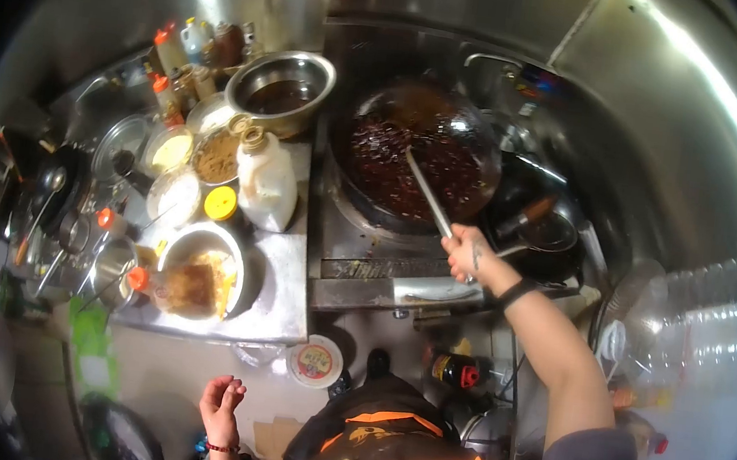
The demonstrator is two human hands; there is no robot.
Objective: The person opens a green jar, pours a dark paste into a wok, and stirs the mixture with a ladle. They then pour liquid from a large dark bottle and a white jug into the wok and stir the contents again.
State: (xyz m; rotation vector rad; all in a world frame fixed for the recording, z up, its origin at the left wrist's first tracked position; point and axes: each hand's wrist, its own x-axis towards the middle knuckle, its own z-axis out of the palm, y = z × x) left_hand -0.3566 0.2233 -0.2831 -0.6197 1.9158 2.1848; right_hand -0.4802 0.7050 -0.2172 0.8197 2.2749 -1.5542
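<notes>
My right hand (pixel 467 251) is wrapped around the handle of a long metal cooking utensil (pixel 429 191). The utensil slants into a large wok (pixel 489 175) on the stove, its working end hidden in dark oil dotted with many dark reddish bits (pixel 382 142). Down at the lower left, my left hand (pixel 223 399) hangs in the air near my body, fingers loosely curled with gaps between them and nothing held. It is below the front edge of the steel counter (pixel 284 311).
On the left counter stand a steel bowl of dark liquid (pixel 279 95), a white jug (pixel 268 179), a yellow-lidded jar (pixel 220 204) and a white pot (pixel 240 270). A small pan (pixel 552 233) lies right of the wok. A round tub (pixel 315 362) sits on the floor.
</notes>
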